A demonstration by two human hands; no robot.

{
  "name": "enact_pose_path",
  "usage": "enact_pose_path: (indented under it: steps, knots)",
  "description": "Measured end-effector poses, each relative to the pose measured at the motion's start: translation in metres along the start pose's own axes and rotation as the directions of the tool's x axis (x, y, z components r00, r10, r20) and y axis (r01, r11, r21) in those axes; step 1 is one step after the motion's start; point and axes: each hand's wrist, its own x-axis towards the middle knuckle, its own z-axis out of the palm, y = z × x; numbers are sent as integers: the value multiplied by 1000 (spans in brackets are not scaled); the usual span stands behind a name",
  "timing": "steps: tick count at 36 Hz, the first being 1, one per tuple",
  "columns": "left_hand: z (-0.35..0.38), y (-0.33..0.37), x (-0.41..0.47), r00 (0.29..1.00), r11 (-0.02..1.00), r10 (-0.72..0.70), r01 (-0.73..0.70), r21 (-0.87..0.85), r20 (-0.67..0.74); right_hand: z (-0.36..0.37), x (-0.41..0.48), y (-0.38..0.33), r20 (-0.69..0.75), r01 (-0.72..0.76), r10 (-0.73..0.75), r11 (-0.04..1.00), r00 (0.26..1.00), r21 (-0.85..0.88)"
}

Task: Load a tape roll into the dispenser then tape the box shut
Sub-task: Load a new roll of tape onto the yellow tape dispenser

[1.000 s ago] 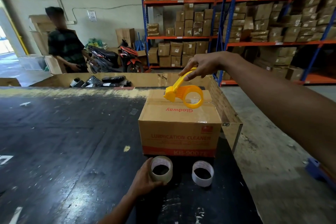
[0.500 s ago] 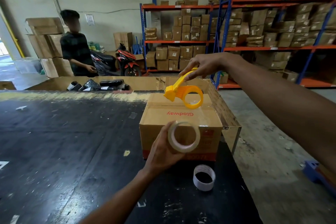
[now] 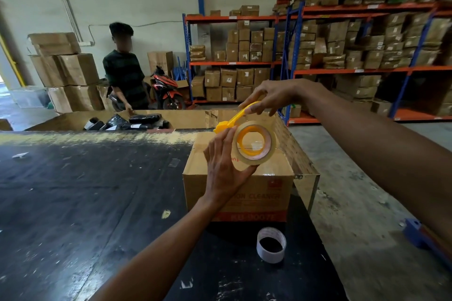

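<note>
My right hand (image 3: pixel 274 96) grips the handle of a yellow tape dispenser (image 3: pixel 231 121) above a closed brown cardboard box (image 3: pixel 269 186) on the black table. My left hand (image 3: pixel 225 168) holds a clear tape roll (image 3: pixel 269 154) against the dispenser's round yellow hub, which shows through the roll's core. An empty white tape core (image 3: pixel 271 244) lies on the table in front of the box.
The black table (image 3: pixel 85 190) ends close to the right of the box. Behind it stands a large open cardboard bin (image 3: pixel 190 117) with black wrapped parcels. A person (image 3: pixel 124 68) stands beyond it by a motorcycle (image 3: pixel 167 90). Shelves of boxes fill the back right.
My left hand lifted the tape roll off the table and brought it up onto the dispenser's hub. The right hand held the dispenser nearly still above the box.
</note>
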Motion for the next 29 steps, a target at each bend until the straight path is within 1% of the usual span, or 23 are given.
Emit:
enact_pose_path:
  steps: [6, 15, 19, 24, 27, 29]
  knots:
    - [8, -2, -3, 997, 997, -70, 71, 45, -24, 0, -6, 3, -15, 13, -12, 1000, 1000, 16]
    - [14, 2, -2, 979, 985, -170, 171, -1, -112, 4, -16, 6, -56, 66, -60, 992, 997, 104]
    - [13, -1, -1, 979, 982, -182, 176, -62, -90, 0, -20, 11, -61, 43, -37, 993, 997, 111]
    - [13, -5, 2, 978, 960, -210, 207, -191, 4, -1, -27, 14, -24, 12, -10, 996, 1000, 88]
    - [15, -4, 6, 980, 957, -195, 195, -216, 22, 1, -25, 19, 60, -51, 47, 997, 997, 54]
    - [13, -1, 11, 983, 960, -180, 183, -214, 30, 5, -22, 23, 118, -105, 95, 991, 988, 78]
